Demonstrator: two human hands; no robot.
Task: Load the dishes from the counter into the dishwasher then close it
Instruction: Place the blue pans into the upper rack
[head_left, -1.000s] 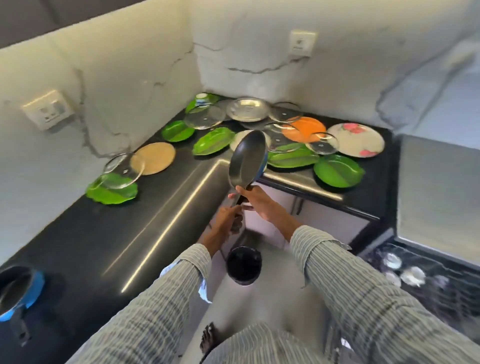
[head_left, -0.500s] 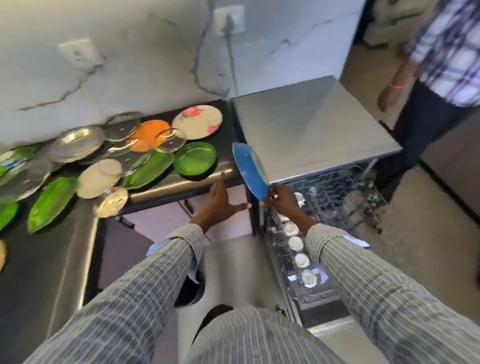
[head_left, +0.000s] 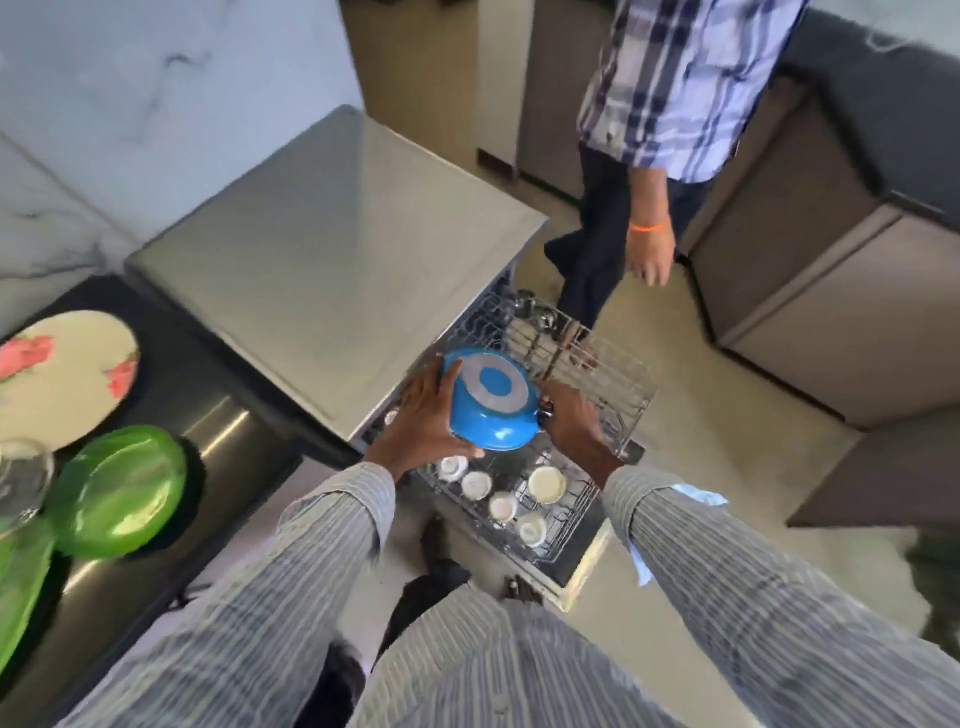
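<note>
A blue frying pan (head_left: 491, 400) is held upside down, its grey-ringed base up, above the pulled-out dishwasher rack (head_left: 597, 395). My left hand (head_left: 423, 415) holds its left rim, fingers curled round the edge. My right hand (head_left: 571, 423) grips the handle side at the pan's right; the handle itself is hidden. Several white cups (head_left: 511, 496) sit upside down in the rack's near part. The steel dishwasher top (head_left: 332, 249) lies behind. On the black counter (head_left: 171, 364) at the left are a floral plate (head_left: 62, 379) and a green plate (head_left: 119, 493).
A person in a checked shirt (head_left: 675, 88) stands just beyond the rack, one hand (head_left: 649, 260) hanging near its far end. Grey cabinets (head_left: 810, 291) line the right. A glass lid (head_left: 21, 478) and another green dish (head_left: 21, 587) sit at the left edge.
I turned right from the counter to the dishwasher. The pan went from upright in my right hand to upside down over the rack, and my left hand has taken hold of its rim.
</note>
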